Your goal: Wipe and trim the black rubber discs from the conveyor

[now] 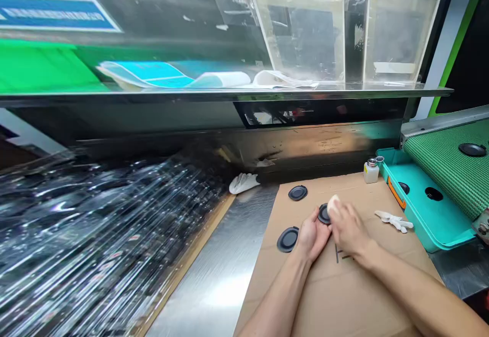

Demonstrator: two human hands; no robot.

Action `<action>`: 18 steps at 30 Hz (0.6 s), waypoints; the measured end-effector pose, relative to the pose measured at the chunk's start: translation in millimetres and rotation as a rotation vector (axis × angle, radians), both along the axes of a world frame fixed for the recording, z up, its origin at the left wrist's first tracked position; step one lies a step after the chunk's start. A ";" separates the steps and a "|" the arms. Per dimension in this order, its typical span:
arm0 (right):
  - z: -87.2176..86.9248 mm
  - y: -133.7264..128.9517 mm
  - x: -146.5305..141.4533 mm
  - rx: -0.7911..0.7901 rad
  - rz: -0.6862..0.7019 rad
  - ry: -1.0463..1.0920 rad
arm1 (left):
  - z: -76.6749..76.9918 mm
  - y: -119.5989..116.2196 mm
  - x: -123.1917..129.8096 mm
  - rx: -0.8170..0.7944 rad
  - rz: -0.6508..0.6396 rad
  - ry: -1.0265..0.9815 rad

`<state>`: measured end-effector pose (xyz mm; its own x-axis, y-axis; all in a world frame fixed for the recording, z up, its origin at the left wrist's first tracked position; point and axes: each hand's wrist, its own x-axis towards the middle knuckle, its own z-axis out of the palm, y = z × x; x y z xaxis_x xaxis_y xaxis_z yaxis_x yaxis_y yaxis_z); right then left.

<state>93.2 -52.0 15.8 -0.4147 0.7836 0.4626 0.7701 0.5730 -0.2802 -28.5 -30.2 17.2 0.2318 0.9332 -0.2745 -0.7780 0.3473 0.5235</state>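
Note:
Over a cardboard sheet [344, 296], my left hand [313, 237] grips the lower edge of a round black rubber disc [324, 214]. My right hand [347, 227] presses a white cloth pad [333, 205] against the disc's face, hiding much of it. Two similar discs lie on the cardboard close to my left hand: one [297, 192] farther away, the other [287, 239] just left of my wrist. Each has a dark inner circle and a wider rim.
A teal tray [431, 219] with black discs adjoins a green mesh conveyor [446, 163], which carries another disc [472, 149]. A white bottle [371, 171], white gloves [393, 221] and a steel tabletop [214, 276] lie nearby; glossy clear sheeting [95, 235] fills the left.

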 end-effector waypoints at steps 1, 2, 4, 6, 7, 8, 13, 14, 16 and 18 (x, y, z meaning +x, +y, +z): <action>-2.0 -0.9 -0.1 -0.018 -0.021 0.001 | -1.8 0.8 -0.6 0.005 0.008 0.006; -3.8 -1.4 0.1 -0.016 0.006 -0.013 | -3.3 1.4 -1.6 0.001 0.004 0.009; -5.6 0.4 3.6 0.003 0.089 -0.065 | -4.7 2.1 -4.4 -0.021 0.003 0.024; -4.4 7.2 12.4 -0.020 0.023 -0.099 | -3.1 1.6 -7.4 -0.025 0.054 0.067; -3.0 11.9 18.4 -0.038 -0.048 -0.102 | -1.2 1.0 -8.6 -0.013 0.090 0.092; -1.6 16.8 24.9 -0.051 -0.112 -0.099 | 1.2 0.2 -9.5 0.004 0.118 0.112; -3.6 31.5 45.3 -0.083 -0.164 -0.069 | 13.7 -4.8 -8.7 0.107 0.106 0.160; -5.2 32.2 46.4 -0.094 -0.154 -0.058 | 16.1 -6.1 -8.6 0.134 0.119 0.186; -7.5 33.0 47.5 -0.117 -0.141 -0.035 | 21.3 -10.0 -10.4 0.193 0.178 0.306; -7.7 33.6 48.6 -0.132 -0.140 -0.018 | 26.4 -17.1 -16.5 0.285 0.258 0.530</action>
<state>141.8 -18.4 8.0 -0.3046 0.8876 0.3456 0.8452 0.4192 -0.3315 -45.0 -47.3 43.6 -0.1084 0.9938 -0.0233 -0.4286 -0.0256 0.9031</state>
